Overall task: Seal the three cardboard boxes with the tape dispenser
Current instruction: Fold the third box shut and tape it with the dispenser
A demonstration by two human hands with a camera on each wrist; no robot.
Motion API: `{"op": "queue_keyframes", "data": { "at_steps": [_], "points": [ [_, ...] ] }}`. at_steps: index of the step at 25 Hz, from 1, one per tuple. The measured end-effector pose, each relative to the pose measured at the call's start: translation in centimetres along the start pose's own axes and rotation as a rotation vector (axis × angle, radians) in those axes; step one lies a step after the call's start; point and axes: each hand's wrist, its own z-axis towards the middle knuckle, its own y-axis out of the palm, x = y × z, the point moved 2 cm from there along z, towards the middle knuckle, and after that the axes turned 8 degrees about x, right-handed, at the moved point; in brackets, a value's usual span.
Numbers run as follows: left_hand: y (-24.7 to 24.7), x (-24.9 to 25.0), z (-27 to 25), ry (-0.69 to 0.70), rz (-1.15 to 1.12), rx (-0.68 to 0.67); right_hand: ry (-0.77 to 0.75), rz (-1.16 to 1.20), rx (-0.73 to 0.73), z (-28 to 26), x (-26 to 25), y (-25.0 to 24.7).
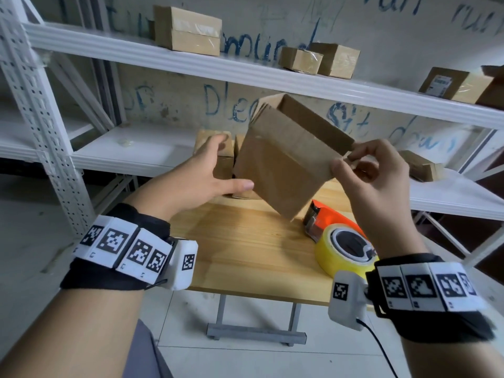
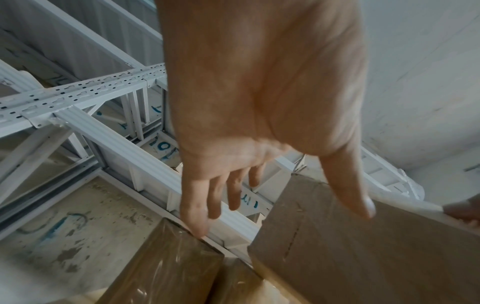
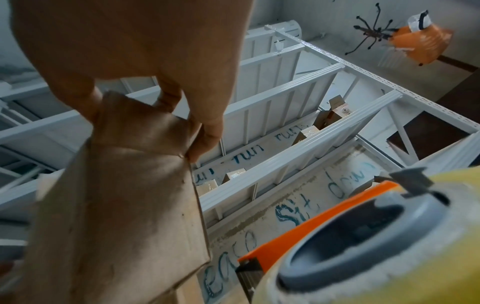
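Observation:
An open brown cardboard box hangs tilted above the wooden table, its flaps up. My right hand pinches the box's right flap edge between thumb and fingers. My left hand is spread open at the box's left side, thumb against its face and fingers straight. An orange tape dispenser with a yellow tape roll lies on the table under my right wrist. Behind my left hand sit two taped boxes on the table's far side.
A white metal shelf rack stands behind the table, carrying several small cardboard boxes on its upper and middle levels. Blue writing covers the wall. The table's folding leg stands on a tiled floor.

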Motion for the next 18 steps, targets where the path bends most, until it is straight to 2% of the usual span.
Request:
{"op": "queue_keyframes", "data": {
  "at_steps": [3,6,10,13,18],
  "points": [
    [0.1,0.3,-0.4,0.069,-0.104,-0.010,0.021,0.099,-0.045,-0.8,0.1,0.5],
    [0.0,0.2,-1.0,0.074,-0.025,-0.030,0.083,0.091,-0.097,-1.6,0.1,1.0],
    [-0.8,-0.1,-1.9,-0.046,0.086,-0.053,0.164,0.141,-0.294,-3.4,0.3,1.6],
    [-1.1,-0.5,-2.3,0.004,0.100,-0.055,0.210,0.149,-0.410,-4.9,1.1,1.9],
    [-0.7,-0.7,-2.4,0.079,0.014,-0.142,0.127,0.126,-0.510,-5.6,1.2,1.8]
  ]
}}
